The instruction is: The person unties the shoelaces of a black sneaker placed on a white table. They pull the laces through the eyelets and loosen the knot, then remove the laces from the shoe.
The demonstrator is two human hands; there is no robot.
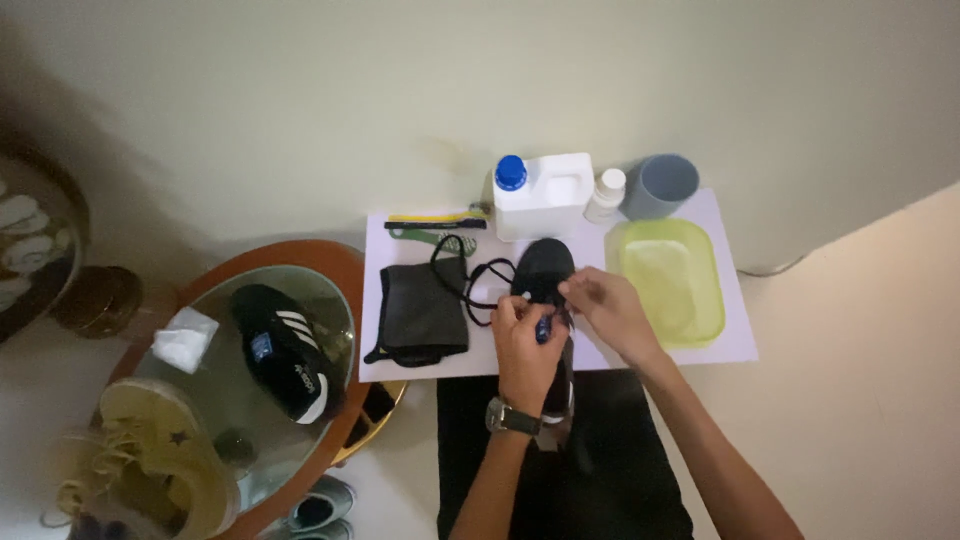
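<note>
A black shoe [545,268] lies on a white sheet [735,320], toe pointing away from me. My left hand [522,340], with a watch on its wrist, grips the shoe's upper near the lace holes. My right hand [610,308] pinches the black shoelace [478,282] at the shoe's tongue. The loose lace loops out to the left over the sheet. A dark grey folded cloth [420,312] lies left of the shoe.
Behind the shoe stand a white jug with a blue cap [542,193], a small white bottle [605,195] and a grey cup [662,184]. A yellow-green tub [672,280] sits right. Brushes [435,222] lie back left. A round glass table [320,262] holds another black shoe [288,350].
</note>
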